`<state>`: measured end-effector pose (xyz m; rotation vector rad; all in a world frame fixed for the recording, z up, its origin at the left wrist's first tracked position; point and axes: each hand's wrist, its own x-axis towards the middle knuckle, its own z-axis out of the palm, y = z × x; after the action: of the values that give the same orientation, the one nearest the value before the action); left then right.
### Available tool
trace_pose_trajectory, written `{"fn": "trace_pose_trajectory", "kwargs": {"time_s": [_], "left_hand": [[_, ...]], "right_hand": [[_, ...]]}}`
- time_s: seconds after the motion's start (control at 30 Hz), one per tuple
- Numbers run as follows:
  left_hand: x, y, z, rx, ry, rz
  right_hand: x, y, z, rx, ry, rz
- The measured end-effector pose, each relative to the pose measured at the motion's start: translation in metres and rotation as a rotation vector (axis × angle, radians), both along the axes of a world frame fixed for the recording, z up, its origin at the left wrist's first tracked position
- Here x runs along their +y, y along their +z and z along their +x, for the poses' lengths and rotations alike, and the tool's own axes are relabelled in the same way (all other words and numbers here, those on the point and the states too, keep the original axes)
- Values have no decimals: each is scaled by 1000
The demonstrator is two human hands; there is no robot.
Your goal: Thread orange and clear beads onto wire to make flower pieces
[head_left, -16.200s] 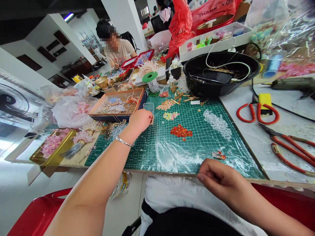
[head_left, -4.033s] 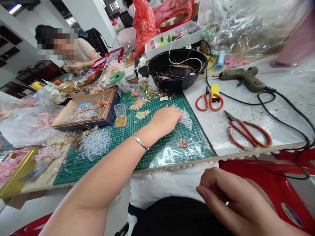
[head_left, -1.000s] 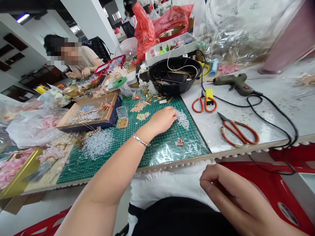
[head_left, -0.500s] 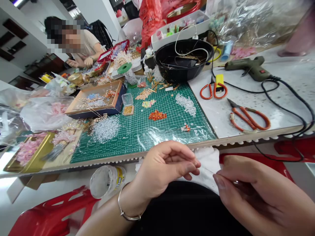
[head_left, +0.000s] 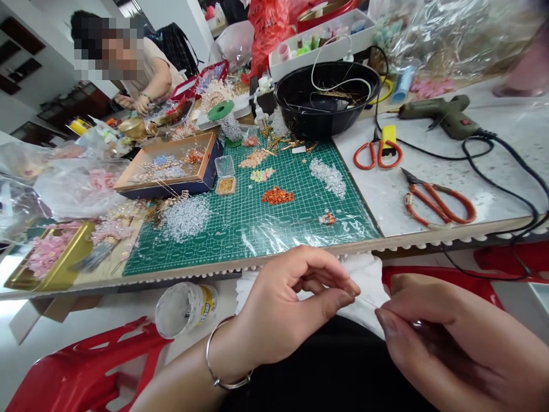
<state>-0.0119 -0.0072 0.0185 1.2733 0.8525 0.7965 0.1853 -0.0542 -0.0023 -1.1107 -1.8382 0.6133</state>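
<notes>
My left hand (head_left: 295, 309), with a silver bangle at the wrist, pinches thumb against forefinger just past the table's front edge. Close on its right, my right hand (head_left: 454, 337) is also closed in a pinch. A faint thin strand (head_left: 367, 301), wire or thread, seems to run between the two pinches; a small glint shows inside my right fingers. White cloth (head_left: 364, 273) lies behind the fingertips. On the green cutting mat (head_left: 231, 240) are orange-red sequins (head_left: 278, 195), clear beads (head_left: 328, 177), a heap of clear beads (head_left: 184, 217) and a small beaded cluster (head_left: 327, 218).
Orange-handled pliers (head_left: 441, 200), red-handled scissors (head_left: 377, 154) and a glue gun (head_left: 450, 117) lie to the right. Behind the mat stands a black basin (head_left: 321, 117); at left, a box of ornaments (head_left: 206, 166). A plastic jar (head_left: 180, 312) is below the table. Another person (head_left: 150, 74) sits across.
My left hand has moved slightly right, its thumb and forefinger now closed together nearer my right hand. The right hand stays nearly in place. The camera view has shifted a little.
</notes>
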Motion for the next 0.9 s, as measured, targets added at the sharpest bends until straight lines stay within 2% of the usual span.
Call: {"fn": "trace_pose_trajectory", "kwargs": {"time_s": [0.13, 0.27, 0.43, 0.53, 0.73, 0.9], "left_hand": [[0, 0, 0, 18, -7, 58], [0, 4, 1, 130, -6, 208], [1, 12, 5, 317, 17, 420], [3, 13, 6, 339, 0, 445], [6, 8, 7, 302, -30, 406], [6, 5, 10, 263, 5, 482]], "right_hand": [[2, -1, 0, -12, -16, -1], [2, 0, 0, -10, 1, -6], [5, -2, -1, -54, -157, -79], [6, -4, -2, -62, -192, -97], [5, -5, 1, -62, -159, -98], [7, -2, 6, -42, -2, -37]]}}
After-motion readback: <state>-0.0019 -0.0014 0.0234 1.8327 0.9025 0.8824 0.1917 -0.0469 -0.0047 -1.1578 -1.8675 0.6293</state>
